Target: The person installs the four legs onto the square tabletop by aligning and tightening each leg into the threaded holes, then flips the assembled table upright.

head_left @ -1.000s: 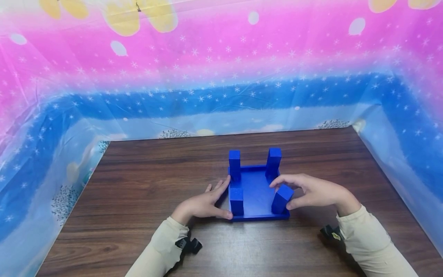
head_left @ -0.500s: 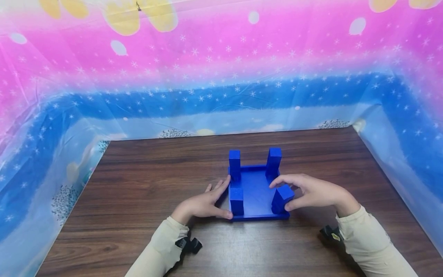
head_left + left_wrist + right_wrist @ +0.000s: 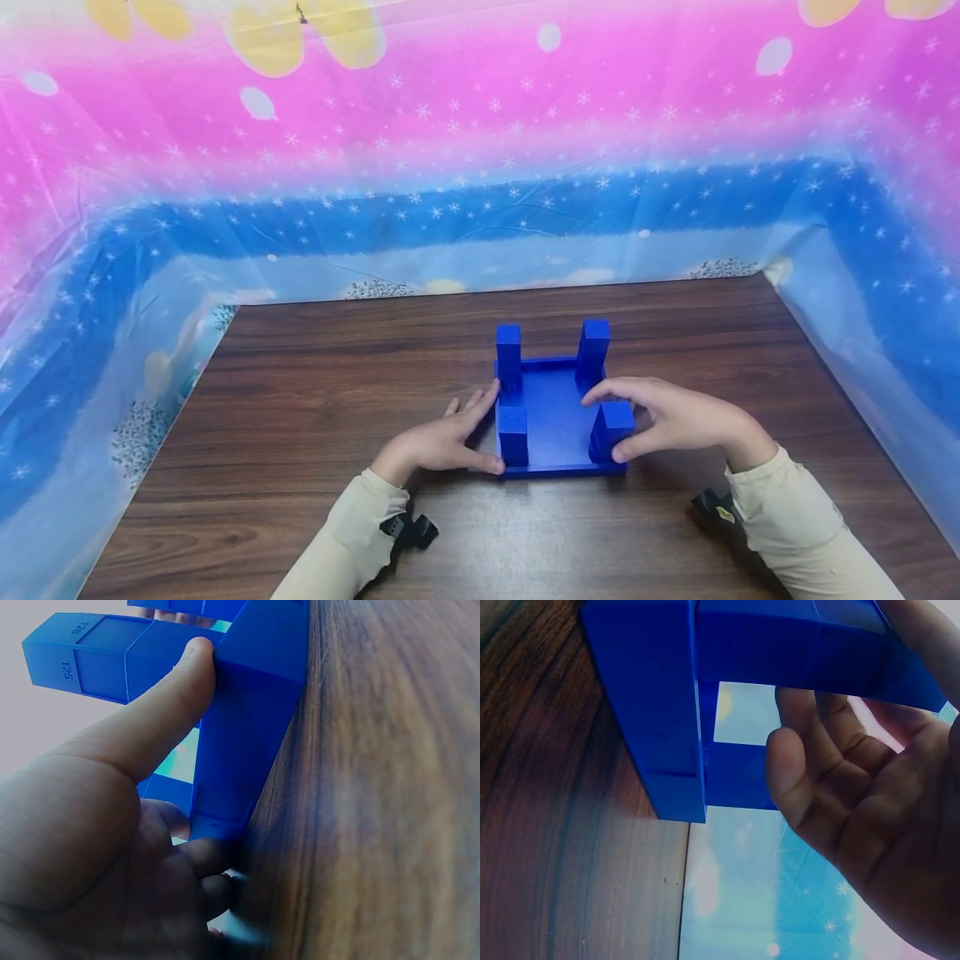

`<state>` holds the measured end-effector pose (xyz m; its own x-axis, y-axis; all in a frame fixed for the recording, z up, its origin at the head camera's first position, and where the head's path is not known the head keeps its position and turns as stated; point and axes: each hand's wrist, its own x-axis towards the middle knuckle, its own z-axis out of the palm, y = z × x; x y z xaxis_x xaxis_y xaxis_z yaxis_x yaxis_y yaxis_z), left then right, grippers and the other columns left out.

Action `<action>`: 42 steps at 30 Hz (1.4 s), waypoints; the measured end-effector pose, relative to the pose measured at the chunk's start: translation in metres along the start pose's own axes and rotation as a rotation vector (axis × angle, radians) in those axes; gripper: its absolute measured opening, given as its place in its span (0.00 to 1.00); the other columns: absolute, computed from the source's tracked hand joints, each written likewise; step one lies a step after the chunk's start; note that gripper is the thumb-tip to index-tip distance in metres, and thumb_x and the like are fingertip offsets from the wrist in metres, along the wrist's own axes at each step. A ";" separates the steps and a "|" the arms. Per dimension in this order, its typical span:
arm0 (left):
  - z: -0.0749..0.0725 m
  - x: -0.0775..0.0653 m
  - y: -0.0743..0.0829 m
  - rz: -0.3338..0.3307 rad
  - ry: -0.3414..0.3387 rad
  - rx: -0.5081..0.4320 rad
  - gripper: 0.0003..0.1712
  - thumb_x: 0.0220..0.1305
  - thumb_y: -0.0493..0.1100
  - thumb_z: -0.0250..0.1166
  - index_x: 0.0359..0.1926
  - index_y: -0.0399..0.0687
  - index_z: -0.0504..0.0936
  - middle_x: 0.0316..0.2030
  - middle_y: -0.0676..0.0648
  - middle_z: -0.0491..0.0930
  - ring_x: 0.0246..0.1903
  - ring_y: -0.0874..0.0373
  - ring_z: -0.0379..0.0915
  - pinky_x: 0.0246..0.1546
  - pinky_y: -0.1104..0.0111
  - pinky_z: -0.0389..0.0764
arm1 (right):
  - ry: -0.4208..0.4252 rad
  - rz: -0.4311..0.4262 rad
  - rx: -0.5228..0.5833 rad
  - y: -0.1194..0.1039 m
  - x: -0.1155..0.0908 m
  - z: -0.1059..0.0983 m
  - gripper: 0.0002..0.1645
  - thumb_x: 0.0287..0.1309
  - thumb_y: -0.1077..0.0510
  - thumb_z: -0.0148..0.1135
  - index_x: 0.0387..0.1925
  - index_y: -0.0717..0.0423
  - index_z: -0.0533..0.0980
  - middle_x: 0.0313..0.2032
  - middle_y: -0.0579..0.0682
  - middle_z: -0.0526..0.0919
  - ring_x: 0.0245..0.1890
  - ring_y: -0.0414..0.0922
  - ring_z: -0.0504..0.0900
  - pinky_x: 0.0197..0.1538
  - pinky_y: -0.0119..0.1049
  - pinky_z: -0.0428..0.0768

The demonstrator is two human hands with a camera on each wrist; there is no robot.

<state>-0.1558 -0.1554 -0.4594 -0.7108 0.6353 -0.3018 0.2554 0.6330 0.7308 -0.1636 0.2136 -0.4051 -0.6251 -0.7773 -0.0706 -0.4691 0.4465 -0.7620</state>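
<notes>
A shallow blue tray-like base (image 3: 562,472) with a raised rim lies on the table, a square blue post rising at each corner. My right hand (image 3: 686,422) grips the near right post (image 3: 614,429), thumb on its near side and fingers behind; in the right wrist view that post (image 3: 780,649) runs between thumb and fingers. The post looks nearly upright. Along the base's left side rests my left hand (image 3: 442,440), fingers extended and thumb at the near left corner. Beside it stands the near left post (image 3: 513,437), marked 125 and 126 in the left wrist view.
The far left post (image 3: 508,357) and far right post (image 3: 594,350) stand at the back corners. The brown wood-grain table (image 3: 300,400) extends around the base. A patterned pink and blue cloth (image 3: 480,167) walls off the back and sides.
The near right post, tilted to the right a second ago, has come closer to upright. My right thumb has moved slightly left with it. The left hand and base have stayed put.
</notes>
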 end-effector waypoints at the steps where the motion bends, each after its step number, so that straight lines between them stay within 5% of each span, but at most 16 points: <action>1: 0.000 0.000 0.000 0.000 0.000 -0.002 0.71 0.65 0.63 0.74 0.85 0.58 0.29 0.84 0.42 0.33 0.82 0.47 0.21 0.79 0.48 0.23 | 0.002 0.003 -0.001 0.000 0.000 0.000 0.39 0.60 0.50 0.79 0.69 0.55 0.73 0.66 0.55 0.78 0.49 0.42 0.76 0.42 0.37 0.81; 7: 0.000 0.000 -0.001 0.003 0.002 0.002 0.71 0.64 0.63 0.74 0.85 0.57 0.29 0.84 0.42 0.33 0.82 0.47 0.21 0.79 0.48 0.23 | -0.003 -0.006 -0.004 0.000 -0.002 -0.003 0.43 0.60 0.49 0.79 0.72 0.51 0.71 0.69 0.54 0.76 0.63 0.50 0.76 0.52 0.42 0.84; 18: 0.000 0.000 -0.002 0.004 0.000 0.002 0.70 0.65 0.63 0.74 0.85 0.57 0.29 0.84 0.43 0.32 0.82 0.47 0.21 0.79 0.48 0.23 | -0.063 -0.112 0.050 0.004 -0.006 -0.007 0.33 0.68 0.57 0.72 0.71 0.43 0.72 0.64 0.43 0.81 0.69 0.46 0.74 0.64 0.45 0.80; 35: 0.000 0.001 -0.002 0.051 -0.002 -0.002 0.74 0.62 0.67 0.73 0.85 0.49 0.29 0.84 0.38 0.33 0.82 0.43 0.24 0.79 0.48 0.22 | -0.044 -0.172 0.165 0.018 0.000 -0.006 0.27 0.61 0.63 0.76 0.61 0.49 0.79 0.57 0.46 0.86 0.61 0.41 0.80 0.61 0.42 0.82; 42: 0.000 0.002 0.001 0.046 -0.002 0.011 0.72 0.64 0.60 0.75 0.85 0.46 0.30 0.84 0.38 0.33 0.82 0.43 0.24 0.79 0.48 0.22 | -0.035 -0.182 0.159 0.021 0.000 -0.005 0.27 0.60 0.62 0.77 0.60 0.49 0.80 0.56 0.45 0.86 0.62 0.41 0.80 0.64 0.40 0.78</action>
<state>-0.1567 -0.1537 -0.4598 -0.6971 0.6644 -0.2695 0.2949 0.6083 0.7369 -0.1766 0.2248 -0.4182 -0.5158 -0.8548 0.0565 -0.4657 0.2244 -0.8560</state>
